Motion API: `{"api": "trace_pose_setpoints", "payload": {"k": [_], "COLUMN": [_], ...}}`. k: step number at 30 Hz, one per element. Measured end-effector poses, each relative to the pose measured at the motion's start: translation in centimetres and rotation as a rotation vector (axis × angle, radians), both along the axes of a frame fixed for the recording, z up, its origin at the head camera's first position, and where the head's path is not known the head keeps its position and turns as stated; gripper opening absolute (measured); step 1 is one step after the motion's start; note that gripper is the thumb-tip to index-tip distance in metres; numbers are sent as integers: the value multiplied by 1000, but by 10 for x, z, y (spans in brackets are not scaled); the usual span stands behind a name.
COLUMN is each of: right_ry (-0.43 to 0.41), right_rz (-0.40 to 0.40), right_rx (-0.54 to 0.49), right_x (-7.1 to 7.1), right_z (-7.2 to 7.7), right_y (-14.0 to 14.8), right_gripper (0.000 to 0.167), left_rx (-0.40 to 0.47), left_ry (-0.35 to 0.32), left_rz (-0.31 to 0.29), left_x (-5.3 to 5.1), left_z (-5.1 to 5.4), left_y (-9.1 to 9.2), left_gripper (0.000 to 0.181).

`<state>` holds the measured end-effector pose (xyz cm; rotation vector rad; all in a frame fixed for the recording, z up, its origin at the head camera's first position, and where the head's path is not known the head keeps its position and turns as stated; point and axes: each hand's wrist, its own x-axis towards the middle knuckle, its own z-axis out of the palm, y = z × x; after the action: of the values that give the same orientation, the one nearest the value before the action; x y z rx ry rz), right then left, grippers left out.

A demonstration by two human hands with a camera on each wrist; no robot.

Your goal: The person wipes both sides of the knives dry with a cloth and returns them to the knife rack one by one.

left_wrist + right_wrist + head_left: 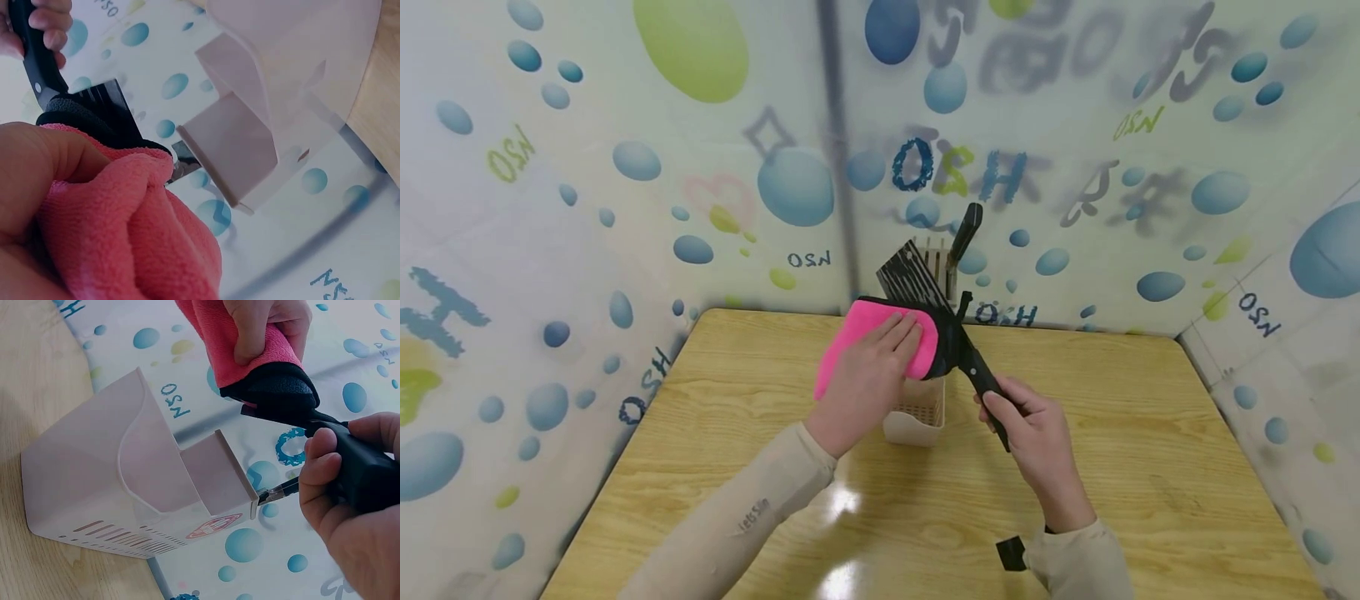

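Note:
My right hand (1037,425) grips the black handle of a broad-bladed cleaver (916,277), which slants up to the left above the table. Over part of the blade lies a pink cloth (838,350) with a black edge and dark underside. My left hand (868,375) pinches the cloth folded around the blade; the right wrist view shows its thumb and fingers on opposite sides. Below and behind the hands stands a beige plastic holder (87,462), its side slotted. A second black-handled utensil (967,233) rises at its back; the cleaver and cloth hide much of the holder in the head view.
The wooden table (760,367) reaches back to a patterned fabric wall (737,167), with more fabric at both sides. A small black square piece (1011,552) shows beside the right sleeve. Light glares off the table near the left forearm.

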<state>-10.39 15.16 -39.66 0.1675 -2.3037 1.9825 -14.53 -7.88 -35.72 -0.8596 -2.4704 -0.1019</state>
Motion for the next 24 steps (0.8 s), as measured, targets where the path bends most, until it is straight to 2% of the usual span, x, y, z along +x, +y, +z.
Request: {"api": "trace_pose_setpoints", "payload": {"k": [24], "right_ry": [51], "right_rz": [89], "right_rx": [17], "right_x": [3], "right_z": [-3], "right_y": [4], "right_gripper": [24], "left_rx": [59], "left_ry": [-59], "left_rz": [140], "left_x": [-27], "left_z": [18], "left_y": [-20], "left_gripper": [51]}}
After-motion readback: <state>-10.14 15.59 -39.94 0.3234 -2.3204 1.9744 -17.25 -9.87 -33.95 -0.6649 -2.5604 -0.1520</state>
